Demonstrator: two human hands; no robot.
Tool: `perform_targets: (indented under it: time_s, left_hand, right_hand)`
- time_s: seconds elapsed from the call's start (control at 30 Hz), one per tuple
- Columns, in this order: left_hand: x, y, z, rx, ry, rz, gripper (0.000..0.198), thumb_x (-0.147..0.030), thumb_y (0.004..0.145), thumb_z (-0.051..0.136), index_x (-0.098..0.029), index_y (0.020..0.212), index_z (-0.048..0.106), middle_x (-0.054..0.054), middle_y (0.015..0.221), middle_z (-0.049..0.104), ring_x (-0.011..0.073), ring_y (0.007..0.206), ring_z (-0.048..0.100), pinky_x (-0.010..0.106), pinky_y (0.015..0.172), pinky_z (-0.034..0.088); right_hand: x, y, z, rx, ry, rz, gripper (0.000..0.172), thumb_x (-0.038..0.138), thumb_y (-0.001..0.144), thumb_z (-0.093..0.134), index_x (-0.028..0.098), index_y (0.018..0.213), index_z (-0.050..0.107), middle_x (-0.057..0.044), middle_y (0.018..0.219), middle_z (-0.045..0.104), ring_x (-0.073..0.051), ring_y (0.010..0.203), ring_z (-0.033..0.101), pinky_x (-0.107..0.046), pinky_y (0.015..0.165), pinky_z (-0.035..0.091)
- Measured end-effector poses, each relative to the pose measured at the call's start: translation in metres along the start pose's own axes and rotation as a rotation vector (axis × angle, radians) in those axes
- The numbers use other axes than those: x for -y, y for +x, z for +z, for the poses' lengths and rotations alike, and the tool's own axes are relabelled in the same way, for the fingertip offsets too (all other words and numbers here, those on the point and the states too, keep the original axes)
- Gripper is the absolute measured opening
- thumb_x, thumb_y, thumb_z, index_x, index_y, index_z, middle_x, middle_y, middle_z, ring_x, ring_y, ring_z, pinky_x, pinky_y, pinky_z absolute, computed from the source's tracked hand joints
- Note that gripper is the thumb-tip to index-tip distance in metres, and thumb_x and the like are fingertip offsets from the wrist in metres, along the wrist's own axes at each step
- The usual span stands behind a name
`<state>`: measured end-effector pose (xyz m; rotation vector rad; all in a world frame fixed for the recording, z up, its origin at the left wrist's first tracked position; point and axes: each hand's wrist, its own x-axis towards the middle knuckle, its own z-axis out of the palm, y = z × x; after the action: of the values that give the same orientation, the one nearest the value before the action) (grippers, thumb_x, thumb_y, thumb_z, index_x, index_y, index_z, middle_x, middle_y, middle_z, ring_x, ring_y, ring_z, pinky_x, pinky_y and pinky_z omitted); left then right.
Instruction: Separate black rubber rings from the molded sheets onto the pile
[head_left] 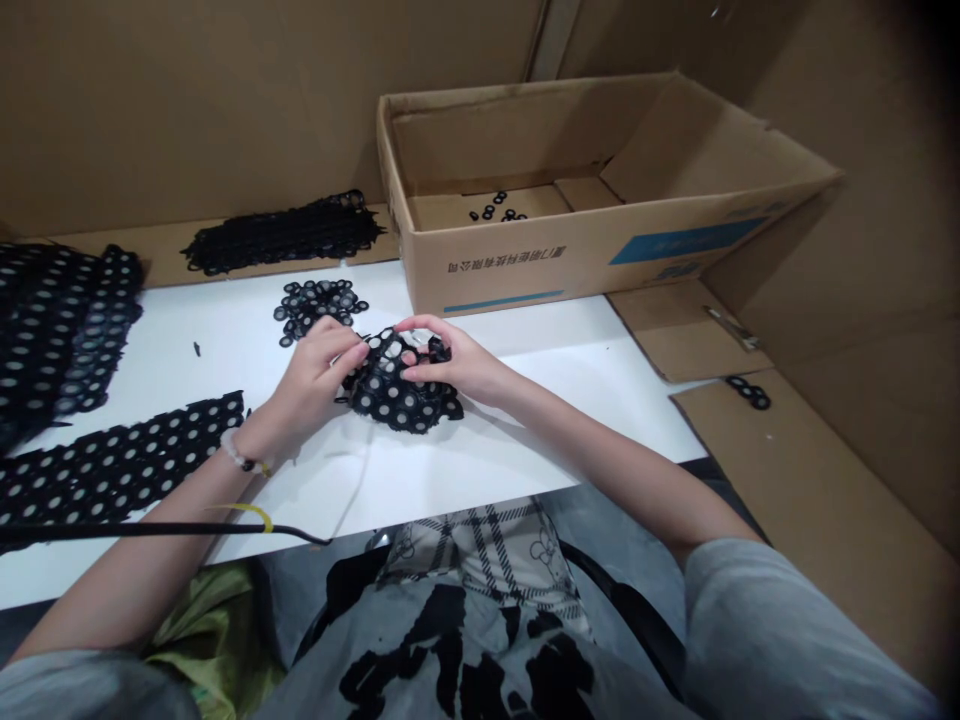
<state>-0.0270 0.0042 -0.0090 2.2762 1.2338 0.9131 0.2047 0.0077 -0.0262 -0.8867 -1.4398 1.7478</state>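
Between my two hands, just above the white table [480,445], is a black rubber sheet [397,395] full of round holes, bent and crumpled. My left hand [324,362] pinches its left edge between thumb and fingers. On the other side my right hand [448,362] has its fingers curled around the sheet's upper right part, with small black bits near the fingertips. A pile of loose black rubber rings [319,305] lies right behind my left hand. Another perforated black strip [127,460] lies flat beside my left forearm.
An open cardboard box [495,265] stands at the back right with several black rings inside. Stacked black strips [285,232] lie at the back, more perforated sheets [60,330] at far left. A few rings [748,392] rest on cardboard at right. A black cable [165,532] crosses the front left.
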Motion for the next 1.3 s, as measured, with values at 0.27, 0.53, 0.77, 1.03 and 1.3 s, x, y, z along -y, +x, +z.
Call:
perform_targets:
  time_s: [0.27, 0.53, 0.77, 1.03, 1.3]
  left_hand:
    - [0.061, 0.006, -0.023, -0.305, 0.481, -0.278, 0.035, -0.036, 0.095, 0.045, -0.022, 0.116, 0.07, 0.011, 0.105, 0.059, 0.0296, 0.104, 0.044, 0.05, 0.096, 0.033]
    - [0.037, 0.003, -0.007, -0.296, 0.542, -0.161, 0.042, -0.033, 0.098, 0.035, -0.028, 0.132, 0.06, 0.011, 0.125, 0.052, 0.032, 0.114, 0.039, 0.048, 0.1, 0.032]
    - [0.035, 0.002, -0.01, -0.43, 0.466, 0.016, 0.033, -0.033, 0.097, 0.039, -0.024, 0.109, 0.069, 0.01, 0.1, 0.064, 0.0286, 0.101, 0.051, 0.049, 0.095, 0.036]
    - [-0.026, -0.011, 0.009, 0.165, 0.255, 0.235, 0.023, -0.039, 0.088, 0.058, -0.021, 0.077, 0.049, 0.003, 0.074, 0.058, 0.0206, 0.075, 0.048, 0.036, 0.07, 0.041]
    - [-0.028, -0.01, 0.012, 0.176, 0.268, 0.206, 0.021, -0.027, 0.095, 0.046, -0.02, 0.076, 0.051, 0.004, 0.073, 0.058, 0.0208, 0.077, 0.047, 0.036, 0.072, 0.04]
  right_hand:
    - [0.001, -0.001, 0.004, -0.115, 0.023, 0.089, 0.059, 0.018, 0.061, 0.081, 0.025, 0.113, 0.055, 0.005, 0.081, 0.06, -0.016, 0.084, 0.062, -0.043, 0.103, 0.042]
    - [0.003, -0.002, 0.004, -0.093, 0.046, 0.094, 0.06, 0.019, 0.06, 0.082, 0.024, 0.114, 0.055, 0.006, 0.076, 0.058, -0.013, 0.076, 0.058, -0.042, 0.101, 0.043]
    - [0.0, 0.0, 0.004, -0.072, 0.033, 0.062, 0.061, 0.022, 0.06, 0.083, 0.023, 0.114, 0.055, 0.005, 0.078, 0.06, -0.014, 0.079, 0.058, -0.042, 0.099, 0.043]
    - [0.002, -0.001, 0.007, -0.083, 0.028, 0.048, 0.062, 0.021, 0.06, 0.082, 0.022, 0.115, 0.054, 0.006, 0.075, 0.057, -0.015, 0.079, 0.061, -0.043, 0.101, 0.043]
    - [0.003, -0.002, 0.006, 0.033, 0.0, 0.013, 0.067, 0.017, 0.061, 0.079, 0.022, 0.121, 0.05, 0.006, 0.078, 0.059, -0.015, 0.083, 0.061, -0.044, 0.1, 0.045]
